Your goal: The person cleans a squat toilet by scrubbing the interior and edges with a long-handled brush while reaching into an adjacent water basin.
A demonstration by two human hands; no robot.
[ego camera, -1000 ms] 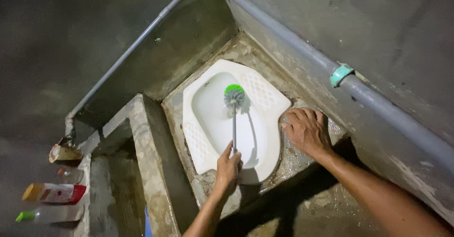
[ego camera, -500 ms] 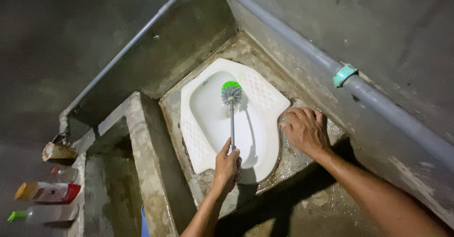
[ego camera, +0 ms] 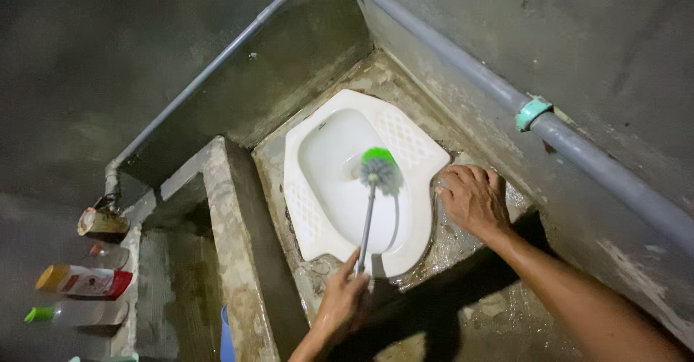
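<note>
My left hand [ego camera: 343, 301] grips the grey handle of a toilet brush [ego camera: 379, 171] whose green and grey bristle head sits inside the bowl of a white squat toilet pan [ego camera: 312, 214]. The pan is set into a wet concrete floor in a corner. My right hand [ego camera: 473, 200] rests flat, fingers spread, on the concrete just right of the pan's rim, holding nothing.
Grey pipes [ego camera: 448, 53] run along both concrete walls, one with a teal clamp [ego camera: 532, 111]. A concrete ledge [ego camera: 230, 225] borders the pan on the left. Bottles, one red and yellow [ego camera: 83, 281] and one clear with a green cap [ego camera: 72, 313], lie at the far left.
My left hand has drawn back toward me and the brush head has moved from the far end of the bowl to nearer its middle right. The right hand stays planted.
</note>
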